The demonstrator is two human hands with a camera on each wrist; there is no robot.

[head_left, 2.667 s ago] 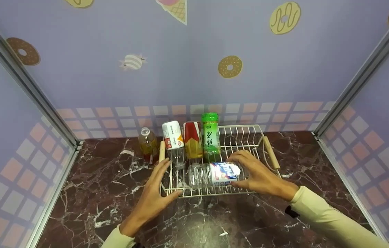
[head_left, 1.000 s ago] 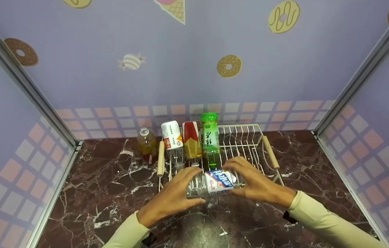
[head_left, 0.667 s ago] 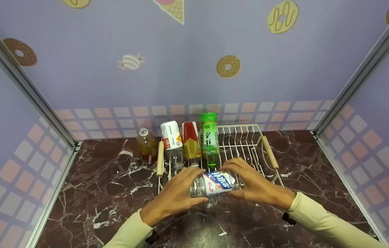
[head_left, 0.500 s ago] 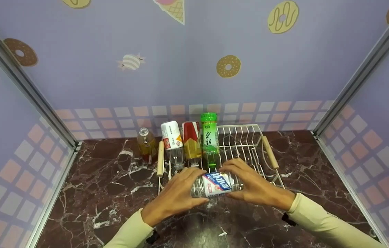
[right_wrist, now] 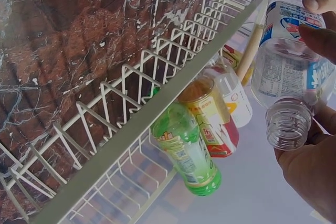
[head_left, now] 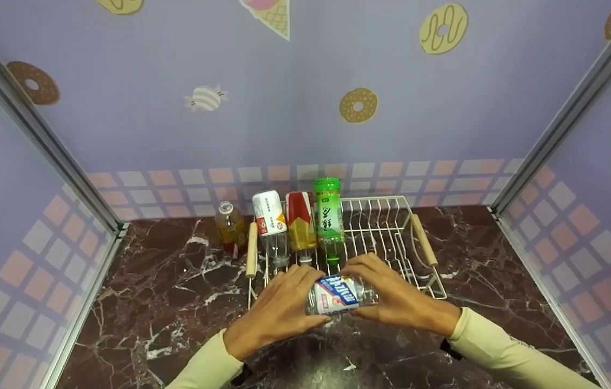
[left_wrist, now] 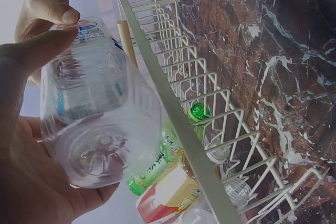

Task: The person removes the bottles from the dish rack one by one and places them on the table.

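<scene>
A clear plastic bottle (head_left: 336,295) with a white and blue label lies sideways between my hands, over the front edge of the rack. Its base end is in the grip of my left hand (head_left: 278,308), thumb on one side and fingers on the other. My right hand (head_left: 400,297) holds it by the label and neck end. In the right wrist view the bottle's threaded mouth (right_wrist: 289,124) has no cap. Behind it, a green bottle (head_left: 329,216), a red and yellow bottle (head_left: 301,221) and a white-labelled bottle (head_left: 270,213) stand neck down in the white wire rack (head_left: 373,199).
An amber-tinted bottle (head_left: 231,229) stands upright outside the rack on the left. Wooden handles flank the rack, the left one (head_left: 252,249) and the right one (head_left: 424,240). Underneath spreads a dark red marbled countertop (head_left: 176,313), with a patterned wall (head_left: 262,135) behind.
My left hand has come from the rack's left side onto the bottle's base. Both hands have drawn the bottle towards me, and its label has turned. The other bottles have stayed put.
</scene>
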